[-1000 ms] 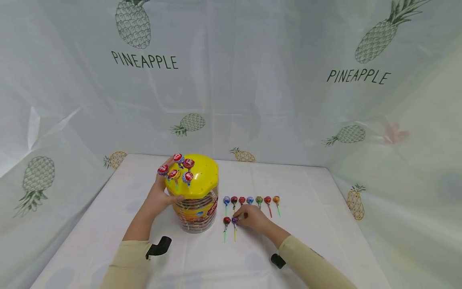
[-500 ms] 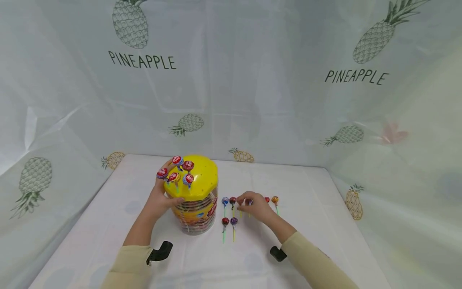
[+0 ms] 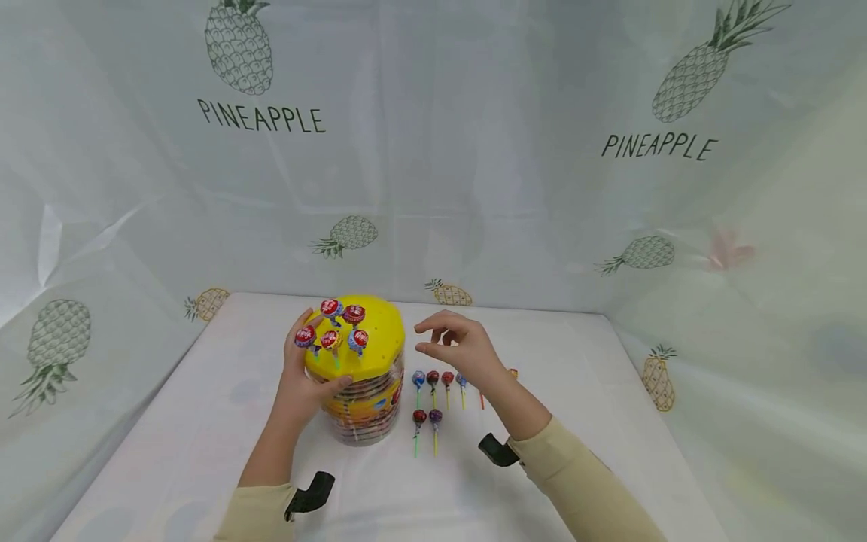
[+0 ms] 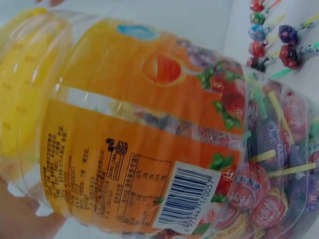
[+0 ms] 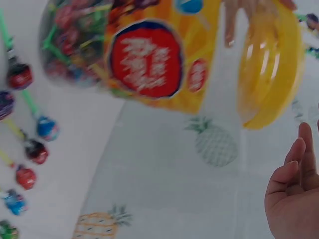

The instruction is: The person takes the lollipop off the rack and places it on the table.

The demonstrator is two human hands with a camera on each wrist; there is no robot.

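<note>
A big clear candy jar (image 3: pixel 366 410) with an orange label (image 4: pixel 114 164) stands on the table, full of wrapped lollipops. Several lollipops (image 3: pixel 331 340) stick up from the left part of its yellow lid (image 3: pixel 379 331). My left hand (image 3: pixel 301 384) holds the jar at the lid's left side, thumb in front and fingers behind. Raised just right of the lid, my right hand (image 3: pixel 460 346) has its fingers loosely bent with a gap to the thumb; I see nothing between them. In the right wrist view this hand (image 5: pixel 294 199) also appears without anything held.
Right of the jar, loose lollipops (image 3: pixel 448 379) lie in a row, partly hidden by my right forearm. Two more, dark red (image 3: pixel 419 417) and purple (image 3: pixel 436 416), lie nearer me. A pineapple-print sheet (image 3: pixel 501 226) hangs behind the white table (image 3: pixel 379 497).
My right hand has risen from the lollipop rows to beside the lid. The left hand stays on the jar, which seems slightly turned. The loose lollipops have stayed in place.
</note>
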